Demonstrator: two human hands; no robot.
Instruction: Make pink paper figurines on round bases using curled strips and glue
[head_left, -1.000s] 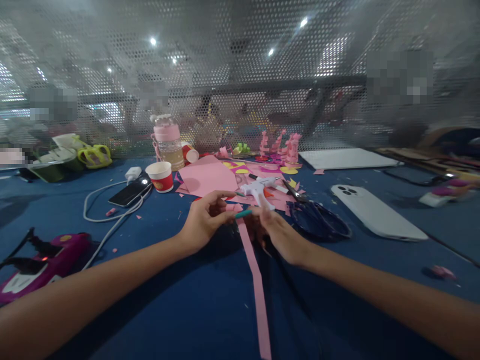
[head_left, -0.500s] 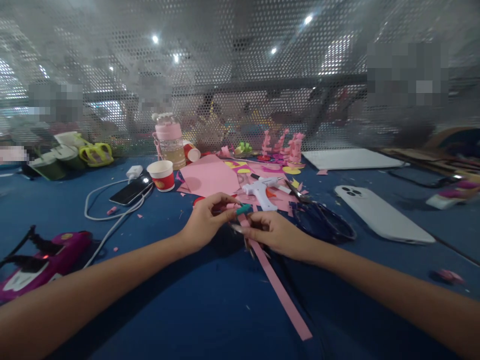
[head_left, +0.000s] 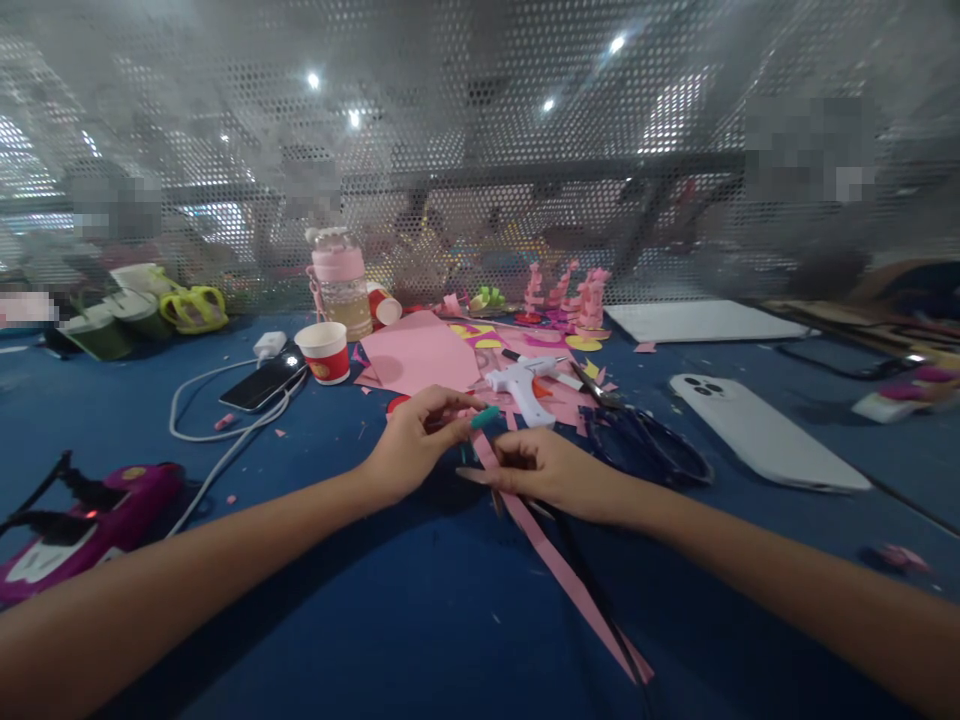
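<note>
The left hand [head_left: 411, 447] pinches a small teal stick [head_left: 485, 417] between thumb and fingertips, its tip poking out to the right. The right hand [head_left: 551, 474] is closed on the far end of a long pink paper strip [head_left: 570, 585], which meets the stick and trails toward the near right across the blue table [head_left: 390, 620]. Just beyond the hands lie a white glue gun [head_left: 521, 385] and a pink sheet [head_left: 418, 352]; dark scissors [head_left: 641, 450] rest to the right, a white phone [head_left: 765, 440] farther right, a red paper cup [head_left: 324, 352] to the far left.
</note>
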